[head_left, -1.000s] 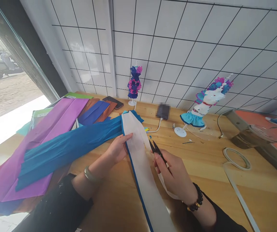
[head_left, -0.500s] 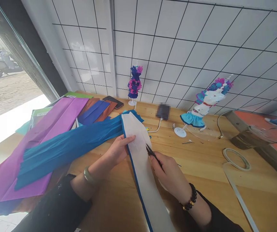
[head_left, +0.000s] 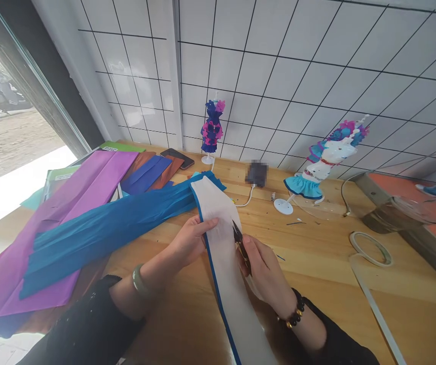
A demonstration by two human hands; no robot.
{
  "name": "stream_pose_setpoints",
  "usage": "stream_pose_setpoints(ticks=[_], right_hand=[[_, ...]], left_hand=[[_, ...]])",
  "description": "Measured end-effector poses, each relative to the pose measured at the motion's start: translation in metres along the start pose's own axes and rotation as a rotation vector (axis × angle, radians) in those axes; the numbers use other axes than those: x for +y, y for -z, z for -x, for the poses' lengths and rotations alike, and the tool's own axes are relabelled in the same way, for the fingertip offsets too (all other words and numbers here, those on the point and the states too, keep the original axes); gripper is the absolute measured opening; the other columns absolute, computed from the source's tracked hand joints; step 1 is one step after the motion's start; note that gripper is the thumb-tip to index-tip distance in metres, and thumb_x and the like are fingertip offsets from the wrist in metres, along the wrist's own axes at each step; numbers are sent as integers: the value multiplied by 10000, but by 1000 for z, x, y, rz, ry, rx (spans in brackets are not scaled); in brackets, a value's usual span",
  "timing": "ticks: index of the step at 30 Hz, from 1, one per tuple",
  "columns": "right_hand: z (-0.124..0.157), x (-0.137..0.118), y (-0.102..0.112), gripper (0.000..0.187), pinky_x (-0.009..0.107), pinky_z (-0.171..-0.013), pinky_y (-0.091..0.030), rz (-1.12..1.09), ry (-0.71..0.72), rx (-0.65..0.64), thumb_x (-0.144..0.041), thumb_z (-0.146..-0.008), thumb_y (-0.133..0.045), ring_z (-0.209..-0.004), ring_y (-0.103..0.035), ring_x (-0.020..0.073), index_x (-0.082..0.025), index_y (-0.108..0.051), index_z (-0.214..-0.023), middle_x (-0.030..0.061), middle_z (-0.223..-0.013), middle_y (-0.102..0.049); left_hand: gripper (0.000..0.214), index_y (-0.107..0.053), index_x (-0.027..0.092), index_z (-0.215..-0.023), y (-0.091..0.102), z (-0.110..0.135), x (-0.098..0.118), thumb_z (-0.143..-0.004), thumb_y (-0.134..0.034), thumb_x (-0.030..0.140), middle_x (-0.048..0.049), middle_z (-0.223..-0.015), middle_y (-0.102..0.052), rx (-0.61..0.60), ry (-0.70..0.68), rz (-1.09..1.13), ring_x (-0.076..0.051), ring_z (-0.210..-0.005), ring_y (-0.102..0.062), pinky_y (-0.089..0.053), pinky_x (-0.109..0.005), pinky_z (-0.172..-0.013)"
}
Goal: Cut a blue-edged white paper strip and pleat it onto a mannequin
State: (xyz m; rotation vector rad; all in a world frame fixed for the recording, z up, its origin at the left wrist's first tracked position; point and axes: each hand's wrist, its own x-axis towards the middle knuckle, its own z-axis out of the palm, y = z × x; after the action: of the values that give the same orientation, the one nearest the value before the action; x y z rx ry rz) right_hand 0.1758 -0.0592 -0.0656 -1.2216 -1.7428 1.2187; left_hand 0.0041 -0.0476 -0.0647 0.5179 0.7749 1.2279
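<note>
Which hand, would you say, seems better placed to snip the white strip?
Probably the right hand: it holds the black snips at the white strip, while the left hand grips its blue-edged side.

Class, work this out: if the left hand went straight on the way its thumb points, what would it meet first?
Apart from the white strip it holds, the left hand would probably meet the black snips in the right hand first, though depth is unclear.
</note>
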Motion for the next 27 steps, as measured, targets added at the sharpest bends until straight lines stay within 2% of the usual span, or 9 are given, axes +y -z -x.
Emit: stream_pose_setpoints(ticks=[5,13,22,27], right_hand=[[-2,4,-3,431,254,-476,-320,-153,-43,9,-504,-936,-311,-487,-379,117,-218,-405,-628,-28,-552,-420],[0,4,-3,421,226,-462,-331,-177,-81,-10,-496,-942,-314,-496,-395,98,-205,-414,-656,-30,-571,-435],[-3,3,-4,422,212,-406,-277,-183,-93,11,-530,-931,-312,-463,-313,83,-212,-375,-661,-57,-555,-359],[-4,9,-4,392,201,-391,-234,-241,-94,10,-516,-928,-344,-472,-283,80,-216,-354,-675,-64,-569,-327]], left_hand=[[195,-691,119,-896,-4,3,-1,-725,-700,213,-97,-887,-729,-5,21,16,-198,-770,-669,-520,-315,-743],[189,-685,109,-919,-4,4,-4,-747,-684,188,-98,-886,-728,-21,31,30,-196,-790,-663,-505,-322,-777],[191,-685,90,-948,-8,5,-9,-787,-639,181,-119,-925,-725,-79,29,43,-204,-841,-662,-497,-326,-814],[188,-685,79,-937,-10,5,-10,-773,-643,160,-129,-901,-727,-52,33,57,-209,-824,-667,-501,-323,-800]])
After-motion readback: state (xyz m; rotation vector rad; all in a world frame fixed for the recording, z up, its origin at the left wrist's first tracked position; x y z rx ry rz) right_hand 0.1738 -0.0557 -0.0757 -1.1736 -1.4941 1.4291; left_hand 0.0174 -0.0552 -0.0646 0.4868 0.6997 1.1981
